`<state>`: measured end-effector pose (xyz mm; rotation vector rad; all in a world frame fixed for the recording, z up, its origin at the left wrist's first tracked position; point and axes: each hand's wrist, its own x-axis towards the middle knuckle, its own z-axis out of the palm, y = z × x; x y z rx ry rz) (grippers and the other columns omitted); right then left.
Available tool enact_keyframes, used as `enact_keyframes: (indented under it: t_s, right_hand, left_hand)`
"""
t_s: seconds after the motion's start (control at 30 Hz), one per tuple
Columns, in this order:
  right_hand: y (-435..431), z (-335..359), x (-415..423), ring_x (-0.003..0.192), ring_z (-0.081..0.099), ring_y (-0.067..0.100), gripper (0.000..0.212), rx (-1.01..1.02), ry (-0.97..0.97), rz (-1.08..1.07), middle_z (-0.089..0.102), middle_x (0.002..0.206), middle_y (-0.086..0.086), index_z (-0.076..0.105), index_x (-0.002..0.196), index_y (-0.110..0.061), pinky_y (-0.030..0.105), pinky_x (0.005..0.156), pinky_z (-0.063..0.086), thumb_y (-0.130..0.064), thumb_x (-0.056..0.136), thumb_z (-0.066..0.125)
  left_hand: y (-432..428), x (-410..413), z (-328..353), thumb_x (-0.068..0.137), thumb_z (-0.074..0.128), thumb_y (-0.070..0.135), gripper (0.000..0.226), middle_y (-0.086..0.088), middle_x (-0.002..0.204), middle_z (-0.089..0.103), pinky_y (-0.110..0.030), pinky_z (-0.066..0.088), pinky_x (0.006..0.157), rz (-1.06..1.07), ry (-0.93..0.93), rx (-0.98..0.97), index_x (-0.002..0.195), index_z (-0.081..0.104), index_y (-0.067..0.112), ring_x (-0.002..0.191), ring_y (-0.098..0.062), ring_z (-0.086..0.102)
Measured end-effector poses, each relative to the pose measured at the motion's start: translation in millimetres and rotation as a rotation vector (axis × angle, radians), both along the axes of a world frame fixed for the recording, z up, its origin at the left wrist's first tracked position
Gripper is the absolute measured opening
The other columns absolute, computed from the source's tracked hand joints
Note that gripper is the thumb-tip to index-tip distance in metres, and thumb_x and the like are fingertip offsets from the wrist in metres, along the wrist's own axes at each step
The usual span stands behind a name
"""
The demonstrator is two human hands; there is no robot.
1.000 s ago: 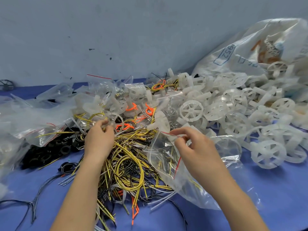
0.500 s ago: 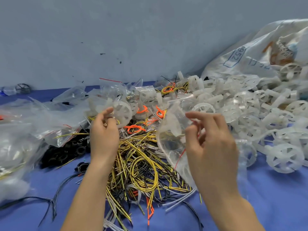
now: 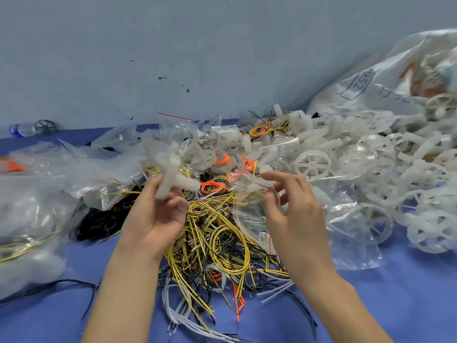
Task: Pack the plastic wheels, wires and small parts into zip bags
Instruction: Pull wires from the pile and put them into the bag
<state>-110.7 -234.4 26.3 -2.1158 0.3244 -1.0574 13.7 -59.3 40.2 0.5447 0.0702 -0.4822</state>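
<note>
1. A white plastic part is being held up by the left hand. The fingers are being curled round it from below. It is blurred, so its full shape cannot be told.
2. A clear zip bag is being pinched near its top edge by the thumb and fingers of the right hand. The bag is being held just beside the part, above the wires.
3. The part is probably being felt as light and hard. It looks as if it has arms that stick out, and these could catch on the bag mouth. It is best gripped by its thick middle.
4. The bag is thin, soft and likely slippery. Its mouth is being kept from flopping shut only by the pinch, so it should be gripped right at the zip strip.
5. The wires are being left in a tangled heap on the blue tabletop, between the two arms. They look bendy and springy, so one pulled loose may drag others along.
6. Many white wheels are being kept in a pile on the right, spilling from a big white sack. They look light but stiff.
7. Filled bags are being stacked on the left, near some small black parts.
</note>
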Motion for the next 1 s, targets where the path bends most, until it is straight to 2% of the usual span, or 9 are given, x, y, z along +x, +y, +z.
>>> enact_keyframes:
  t_s: [0.1, 0.17, 0.23, 0.4, 0.5, 0.63, 0.77, 0.87, 1.0]
  right_hand:
    - [1, -1, 1, 0.084, 0.055, 0.007, 0.025, 0.013, -0.006, 0.011, 0.051, 0.097, -0.018, 0.062, 0.112, -0.035, 0.021, 0.068, 0.044, -0.019, 0.093, 0.057]
    - [0, -1, 1, 0.083, 0.055, 0.007, 0.025, 0.01, -0.004, 0.008, 0.051, 0.097, -0.017, 0.063, 0.112, -0.034, 0.021, 0.069, 0.044, -0.019, 0.093, 0.057]
    - [-1, -2, 1, 0.082, 0.055, 0.006, 0.025, 0.014, -0.006, 0.013, 0.052, 0.097, -0.017, 0.063, 0.112, -0.034, 0.021, 0.069, 0.043, -0.018, 0.093, 0.057]
    - [-4, -3, 0, 0.082, 0.056, 0.004, 0.025, 0.04, -0.024, 0.019, 0.054, 0.097, -0.017, 0.063, 0.11, -0.033, 0.018, 0.069, 0.042, -0.016, 0.094, 0.056]
    - [-7, -3, 1, 0.08, 0.057, 0.003, 0.022, 0.084, -0.028, 0.019, 0.057, 0.097, -0.014, 0.064, 0.109, -0.033, 0.021, 0.067, 0.044, -0.018, 0.095, 0.055]
    - [-13, -1, 0, 0.077, 0.058, 0.005, 0.022, 0.176, -0.025, 0.02, 0.059, 0.096, -0.014, 0.063, 0.107, -0.036, 0.026, 0.065, 0.048, -0.019, 0.096, 0.054]
    - [-15, 0, -1, 0.076, 0.058, 0.006, 0.022, 0.242, -0.023, 0.019, 0.06, 0.095, -0.014, 0.063, 0.108, -0.037, 0.035, 0.068, 0.051, -0.021, 0.096, 0.054]
    - [-16, 2, -2, 0.075, 0.06, 0.004, 0.019, 0.271, -0.042, 0.014, 0.061, 0.092, -0.017, 0.062, 0.106, -0.037, 0.028, 0.066, 0.05, -0.022, 0.095, 0.057]
    - [-17, 5, -5, 0.069, 0.062, 0.005, 0.009, 0.276, -0.059, 0.002, 0.065, 0.088, -0.021, 0.063, 0.096, -0.035, 0.015, 0.059, 0.043, -0.026, 0.092, 0.062]
  left_hand:
    - [1, -7, 3, 0.064, 0.077, 0.014, 0.02, 0.0, 0.084, 0.064, -0.018, 0.046, 0.065, -0.129, -0.112, -0.027, 0.082, 0.07, 0.011, 0.072, -0.008, 0.057]
    - [-2, -12, 3, 0.072, 0.072, 0.019, 0.016, -0.004, 0.106, 0.069, -0.032, 0.047, 0.088, -0.16, -0.136, -0.021, 0.086, 0.068, 0.013, 0.096, -0.019, 0.066]
    - [-5, -14, 3, 0.083, 0.062, 0.021, 0.018, -0.005, 0.116, 0.068, -0.044, 0.043, 0.099, -0.153, -0.119, -0.028, 0.099, 0.066, 0.012, 0.111, -0.03, 0.064]
    - [-9, -17, 3, 0.095, 0.047, 0.028, 0.034, -0.011, 0.102, 0.069, -0.057, 0.044, 0.096, -0.168, -0.036, -0.109, 0.121, 0.056, 0.008, 0.109, -0.035, 0.065]
    - [-11, -21, 2, 0.092, 0.048, 0.028, 0.045, -0.018, 0.108, 0.066, -0.066, 0.043, 0.093, -0.214, -0.076, -0.128, 0.128, 0.052, 0.001, 0.111, -0.037, 0.063]
    - [-20, -31, 5, 0.087, 0.052, 0.023, 0.04, -0.016, 0.116, 0.059, -0.055, 0.047, 0.09, -0.251, -0.128, -0.129, 0.121, 0.057, 0.003, 0.111, -0.03, 0.06]
    - [-31, -35, 9, 0.093, 0.054, 0.034, 0.043, -0.011, 0.113, 0.06, -0.037, 0.053, 0.078, -0.307, -0.361, 0.13, 0.125, 0.06, 0.006, 0.1, -0.021, 0.06]
    - [-35, -39, 8, 0.09, 0.061, 0.044, 0.057, -0.01, 0.111, 0.061, -0.028, 0.053, 0.068, -0.413, -0.53, 0.26, 0.133, 0.055, 0.008, 0.086, -0.018, 0.06]
    - [-45, -48, 5, 0.08, 0.068, 0.057, 0.043, -0.003, 0.081, 0.064, -0.022, 0.049, 0.056, -0.494, -0.661, 0.546, 0.098, 0.077, 0.019, 0.067, -0.012, 0.059]
